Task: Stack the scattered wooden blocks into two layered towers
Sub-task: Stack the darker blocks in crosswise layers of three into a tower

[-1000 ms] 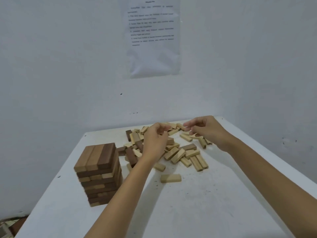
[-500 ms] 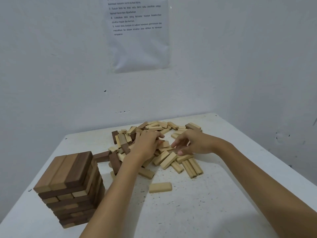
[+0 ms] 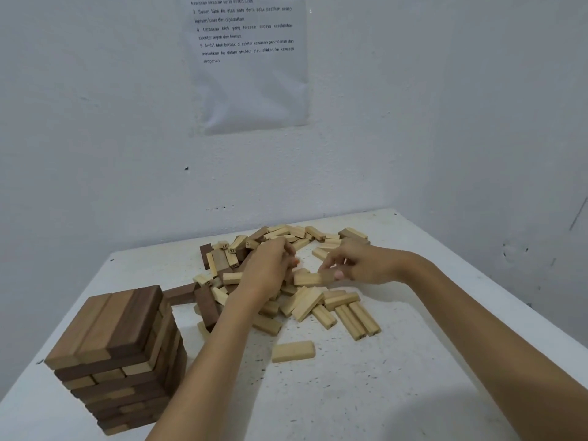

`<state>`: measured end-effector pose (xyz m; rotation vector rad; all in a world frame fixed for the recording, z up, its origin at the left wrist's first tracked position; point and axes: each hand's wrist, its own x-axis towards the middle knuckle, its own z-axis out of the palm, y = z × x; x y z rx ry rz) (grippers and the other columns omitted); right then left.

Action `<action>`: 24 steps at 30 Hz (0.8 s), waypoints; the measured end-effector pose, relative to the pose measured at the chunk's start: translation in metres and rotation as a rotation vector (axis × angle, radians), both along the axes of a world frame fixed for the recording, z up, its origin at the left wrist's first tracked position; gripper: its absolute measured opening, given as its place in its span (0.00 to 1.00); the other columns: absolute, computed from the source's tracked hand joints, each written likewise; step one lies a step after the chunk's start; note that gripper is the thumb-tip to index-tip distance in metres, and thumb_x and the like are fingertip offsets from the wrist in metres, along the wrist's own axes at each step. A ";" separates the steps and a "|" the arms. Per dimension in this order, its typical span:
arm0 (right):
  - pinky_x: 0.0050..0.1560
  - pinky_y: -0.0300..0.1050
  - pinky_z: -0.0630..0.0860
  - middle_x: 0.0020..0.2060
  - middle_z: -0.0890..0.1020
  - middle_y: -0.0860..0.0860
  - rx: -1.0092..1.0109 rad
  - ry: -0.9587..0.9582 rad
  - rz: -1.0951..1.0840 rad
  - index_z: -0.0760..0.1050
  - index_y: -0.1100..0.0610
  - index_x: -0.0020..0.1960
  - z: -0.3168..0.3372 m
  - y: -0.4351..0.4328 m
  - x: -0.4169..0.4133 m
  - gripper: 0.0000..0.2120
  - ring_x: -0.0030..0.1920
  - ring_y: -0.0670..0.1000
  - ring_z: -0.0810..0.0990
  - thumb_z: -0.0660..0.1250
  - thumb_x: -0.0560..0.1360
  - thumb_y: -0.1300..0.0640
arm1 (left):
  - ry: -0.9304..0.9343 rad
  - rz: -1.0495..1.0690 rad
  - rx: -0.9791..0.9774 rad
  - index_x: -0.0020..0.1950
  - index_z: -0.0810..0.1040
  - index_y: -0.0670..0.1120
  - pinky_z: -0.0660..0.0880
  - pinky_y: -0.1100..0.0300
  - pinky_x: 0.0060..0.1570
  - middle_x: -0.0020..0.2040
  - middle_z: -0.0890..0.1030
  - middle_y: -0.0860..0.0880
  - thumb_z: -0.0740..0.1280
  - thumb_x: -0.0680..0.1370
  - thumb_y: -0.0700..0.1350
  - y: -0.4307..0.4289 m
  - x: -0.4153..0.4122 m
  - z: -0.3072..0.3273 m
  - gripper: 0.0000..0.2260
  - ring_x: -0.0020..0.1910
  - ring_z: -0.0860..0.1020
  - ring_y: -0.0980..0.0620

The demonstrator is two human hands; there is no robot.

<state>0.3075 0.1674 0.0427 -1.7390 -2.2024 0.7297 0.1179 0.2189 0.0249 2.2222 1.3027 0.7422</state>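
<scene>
**Both hands down in the block pile**

Reaches with both bare forearms from the bottom edge of the frame up toward its centre. Sinks the left hand (image 3: 267,275), back turned up and wrist bent down, into the scattered blocks (image 3: 305,305) at mid-frame. Curls its fingers under and out of sight, so cannot tell whether anything is gripped. Brings the right hand (image 3: 366,265) in from the lower right and pinches the end of a light block (image 3: 307,279) between thumb and curled fingertips. Holds it level at the heap's middle, close to the left hand's knuckles. Works beside a layered tower (image 3: 117,351) of dark and pale wood standing at lower left on the white table (image 3: 397,393), with a lone pale block (image 3: 293,351) lying apart just below the pile.
</scene>
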 end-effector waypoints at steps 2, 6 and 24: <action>0.43 0.34 0.70 0.48 0.72 0.47 -0.010 0.104 -0.070 0.74 0.56 0.64 0.005 0.001 0.008 0.13 0.45 0.45 0.72 0.58 0.82 0.61 | -0.126 0.030 0.080 0.53 0.74 0.46 0.75 0.58 0.45 0.46 0.76 0.52 0.60 0.82 0.42 -0.002 0.004 0.005 0.04 0.39 0.75 0.61; 0.51 0.36 0.69 0.44 0.77 0.49 -0.033 0.275 -0.079 0.73 0.50 0.66 0.014 0.007 0.024 0.14 0.46 0.45 0.75 0.57 0.83 0.57 | -0.239 0.042 0.215 0.57 0.74 0.47 0.77 0.51 0.41 0.51 0.74 0.49 0.55 0.83 0.48 0.001 0.022 0.014 0.10 0.40 0.78 0.50; 0.62 0.51 0.69 0.63 0.67 0.61 0.215 -0.261 -0.500 0.67 0.61 0.66 -0.038 0.057 0.039 0.15 0.64 0.60 0.65 0.57 0.81 0.63 | -0.746 0.124 -0.440 0.57 0.74 0.43 0.78 0.56 0.34 0.34 0.74 0.47 0.58 0.82 0.39 -0.001 0.060 0.015 0.07 0.30 0.76 0.52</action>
